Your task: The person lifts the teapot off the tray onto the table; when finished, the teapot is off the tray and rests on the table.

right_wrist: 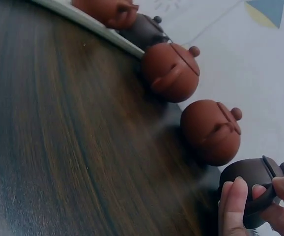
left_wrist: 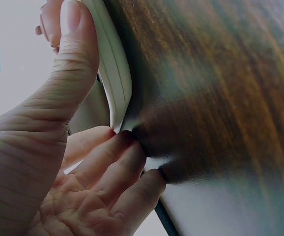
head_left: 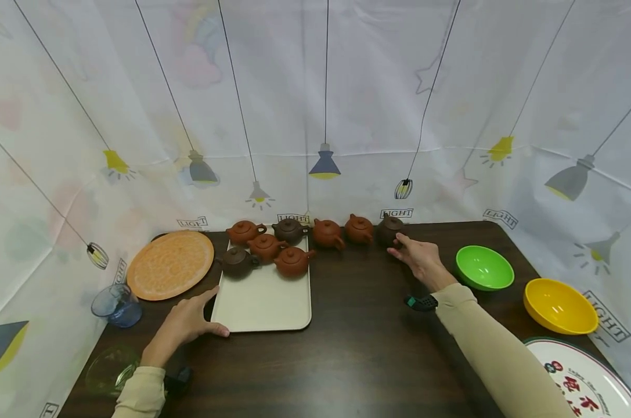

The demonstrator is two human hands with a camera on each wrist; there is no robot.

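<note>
Right hand clamped on the dark pot, left hand at the tray

The right hand pinches the handle of the dark pot, thumb against fingers, at the right end of a row along the far edge of the table. Whether the pot's base rests on the wood I cannot tell. Just left of it stand two red pots, side by side, off the tray.

The left hand sits at the tray's near left corner — thumb on the near edge, fingers spread apart from it along the left side, touching. The tray lies left of centre with five pots crowded on its far half: three red, two dark. The near dark one sits at the left edge; the tray's near half is bare.

To the left are an orange plate, a blue glass and, nearer, a clear glass dish. On the right stand a green bowl, a yellow bowl and, nearest, a white plate with red characters. A cloth printed with hanging lamps rises behind the table.
</note>
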